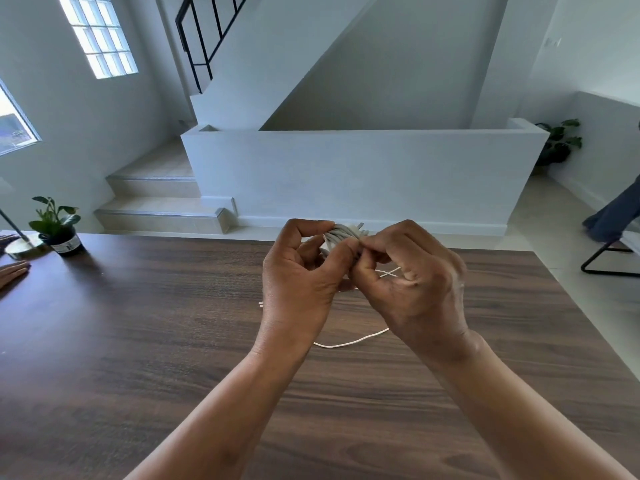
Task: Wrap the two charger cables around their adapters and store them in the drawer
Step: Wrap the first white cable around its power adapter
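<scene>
Dark wood-grain table [138, 341], loose white cable [349, 342], potted plant [59, 226], lamp base [20, 245]

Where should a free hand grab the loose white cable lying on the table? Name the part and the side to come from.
Pinch the loose white cable at its bare curve between the two forearms, coming straight down from above. There it lies flat on the table in plain view; further up it runs under the left hand and right hand, which hold the wrapped adapter.
</scene>
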`<act>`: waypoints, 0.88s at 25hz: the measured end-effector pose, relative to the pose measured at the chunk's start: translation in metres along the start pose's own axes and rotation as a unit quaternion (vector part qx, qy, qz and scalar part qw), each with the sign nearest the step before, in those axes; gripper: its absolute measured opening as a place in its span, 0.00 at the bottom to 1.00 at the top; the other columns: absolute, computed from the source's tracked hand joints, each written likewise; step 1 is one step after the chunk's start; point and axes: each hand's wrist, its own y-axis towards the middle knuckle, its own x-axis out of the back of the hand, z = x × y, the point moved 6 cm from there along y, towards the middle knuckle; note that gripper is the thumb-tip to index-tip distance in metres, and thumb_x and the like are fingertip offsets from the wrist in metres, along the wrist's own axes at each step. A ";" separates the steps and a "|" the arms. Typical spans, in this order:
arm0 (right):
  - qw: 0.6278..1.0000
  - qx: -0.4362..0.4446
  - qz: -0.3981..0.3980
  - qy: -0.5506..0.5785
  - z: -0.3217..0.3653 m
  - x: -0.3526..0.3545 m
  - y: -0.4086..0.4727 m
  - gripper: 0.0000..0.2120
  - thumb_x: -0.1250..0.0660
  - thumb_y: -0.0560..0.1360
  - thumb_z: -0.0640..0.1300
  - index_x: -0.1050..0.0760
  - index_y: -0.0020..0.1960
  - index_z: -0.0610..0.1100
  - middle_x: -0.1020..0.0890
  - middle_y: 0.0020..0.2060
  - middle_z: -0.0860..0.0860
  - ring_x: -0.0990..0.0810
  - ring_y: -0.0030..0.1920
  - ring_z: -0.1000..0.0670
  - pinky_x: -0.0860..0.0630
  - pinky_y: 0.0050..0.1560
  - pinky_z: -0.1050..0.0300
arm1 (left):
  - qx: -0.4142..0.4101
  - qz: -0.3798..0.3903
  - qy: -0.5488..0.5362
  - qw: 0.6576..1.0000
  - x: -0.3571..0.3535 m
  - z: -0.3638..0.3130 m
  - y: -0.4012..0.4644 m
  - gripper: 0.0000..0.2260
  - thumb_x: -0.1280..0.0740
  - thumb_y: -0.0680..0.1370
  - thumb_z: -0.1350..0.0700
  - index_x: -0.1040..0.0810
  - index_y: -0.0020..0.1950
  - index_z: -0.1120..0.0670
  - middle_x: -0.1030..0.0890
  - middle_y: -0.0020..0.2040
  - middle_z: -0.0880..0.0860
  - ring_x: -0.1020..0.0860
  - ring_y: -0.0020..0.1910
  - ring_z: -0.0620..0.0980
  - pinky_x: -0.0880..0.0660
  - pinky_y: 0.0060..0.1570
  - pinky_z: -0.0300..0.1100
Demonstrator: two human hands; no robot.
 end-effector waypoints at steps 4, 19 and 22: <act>0.990 -0.114 0.025 0.084 -0.012 0.000 -0.002 0.04 0.24 0.70 0.32 0.15 0.41 0.39 0.14 0.37 0.50 0.16 0.36 0.53 0.19 0.39 0.60 | 0.019 0.029 -0.030 0.999 0.003 0.004 0.002 0.11 0.27 0.77 0.65 0.21 0.59 0.59 0.12 0.48 0.60 0.12 0.45 0.54 0.16 0.43 0.45; 0.806 -0.458 0.061 0.369 -0.065 -0.013 -0.037 0.08 0.25 0.73 0.29 0.16 0.47 0.41 0.14 0.39 0.47 0.16 0.38 0.49 0.18 0.39 0.59 | 0.084 0.034 -0.088 0.992 -0.007 0.046 0.001 0.21 0.25 0.72 0.57 0.20 0.63 0.60 0.13 0.53 0.62 0.15 0.51 0.59 0.17 0.55 0.60; 0.790 -0.491 0.092 0.356 -0.082 -0.008 -0.053 0.09 0.24 0.73 0.32 0.16 0.52 0.41 0.13 0.44 0.47 0.16 0.39 0.51 0.18 0.39 0.59 | 0.126 0.037 -0.062 0.989 -0.012 0.064 -0.002 0.23 0.24 0.70 0.55 0.20 0.64 0.60 0.12 0.54 0.60 0.14 0.49 0.56 0.16 0.51 0.54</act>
